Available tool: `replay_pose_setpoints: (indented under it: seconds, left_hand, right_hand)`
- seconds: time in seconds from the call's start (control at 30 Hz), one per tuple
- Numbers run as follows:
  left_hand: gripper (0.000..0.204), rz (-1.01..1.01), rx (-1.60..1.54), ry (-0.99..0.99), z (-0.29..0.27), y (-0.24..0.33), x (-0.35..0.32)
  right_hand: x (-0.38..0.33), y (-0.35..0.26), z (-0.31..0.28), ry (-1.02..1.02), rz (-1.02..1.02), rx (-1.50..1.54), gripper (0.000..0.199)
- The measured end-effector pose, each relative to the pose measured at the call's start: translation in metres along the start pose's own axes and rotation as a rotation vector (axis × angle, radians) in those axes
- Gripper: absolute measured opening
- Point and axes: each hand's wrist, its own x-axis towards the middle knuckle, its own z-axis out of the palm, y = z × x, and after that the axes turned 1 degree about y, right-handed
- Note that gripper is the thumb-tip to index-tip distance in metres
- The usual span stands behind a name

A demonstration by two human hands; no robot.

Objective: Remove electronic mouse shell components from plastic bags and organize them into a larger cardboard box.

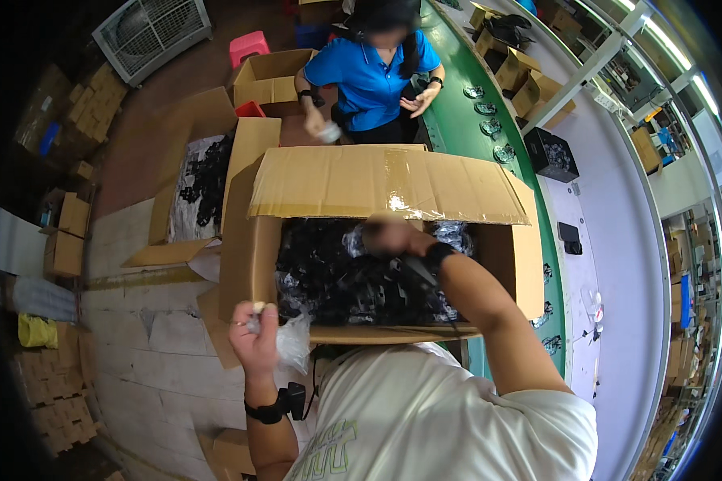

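A big open cardboard box (249, 252) stands right in front of me, with black parts (353, 280) in clear plastic wrapping heaped inside. Reaching into it from the right, my right hand (389, 235) is over the far side of the heap; motion smears its fingers, so what they touch is hidden. My left hand (254, 337) is closed just outside the box's near left corner. From its fingers hangs a crumpled clear plastic bag (294, 343), whose contents I cannot make out.
A green conveyor belt (449, 80) carries several round clear-and-black items along the right. Opposite me stands a co-worker in a blue shirt (375, 80). Another open box of black parts (203, 188) sits at left. A black box (550, 154) rests on the white bench (610, 216).
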Motion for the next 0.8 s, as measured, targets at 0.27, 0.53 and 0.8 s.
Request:
replay_pose_setpoints:
  seconds: [0.27, 0.53, 0.8]
  left_hand:
    - [0.065, -0.058, 0.492, -0.683, 0.085, 0.040, 0.035]
    - [0.037, 0.009, 0.434, -0.739, 0.139, 0.003, 0.040]
    - [0.040, -0.097, 0.281, -0.683, 0.129, 0.017, 0.045]
  right_hand:
    - [-0.092, -0.011, -0.026, 0.040, 0.223, 1.074, 0.028]
    - [-0.146, -0.018, -0.032, 0.017, 0.160, 1.238, 0.020]
    - [-0.188, 0.009, -0.050, 0.277, 0.027, 0.123, 0.018]
